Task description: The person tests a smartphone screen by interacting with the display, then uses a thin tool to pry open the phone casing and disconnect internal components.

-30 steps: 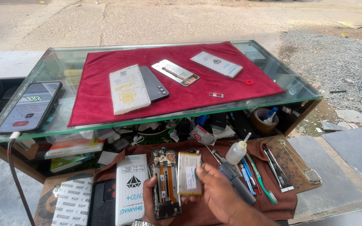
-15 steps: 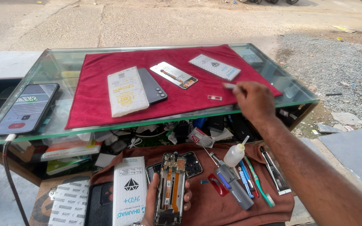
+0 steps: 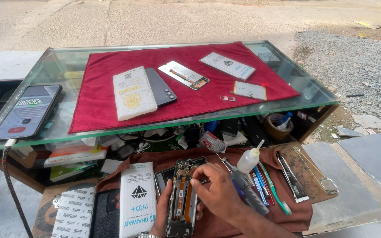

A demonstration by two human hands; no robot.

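Two hands are seen at the bottom of the view, both busy on an opened phone [image 3: 182, 200] with its back off, orange flex cables showing down the middle. The phone is cradled from below and along its left edge by the left hand [image 3: 163, 216], fingers curled around the frame, so it's held upright just above a brown cloth [image 3: 287, 211]. The right hand [image 3: 219, 191] is laid over the phone's right side, fingertips [image 3: 196, 181] pressed together near the upper part of the board; whether something tiny is pinched between them can't be told.

Just left of the phone a white box with a black diamond mark [image 3: 138, 198] is lying flat. To the right, a small white squeeze bottle [image 3: 248, 159], a grey screwdriver [image 3: 243, 187] and a green toothbrush [image 3: 275, 194] are spread on the cloth.

Above it all, a glass counter [image 3: 49, 70] is covered by a red mat [image 3: 190, 99], with a dark phone [image 3: 160, 87] and a white packet [image 3: 133, 93] resting on it. Another phone [image 3: 27, 111] with a lit screen is plugged in at the far left.
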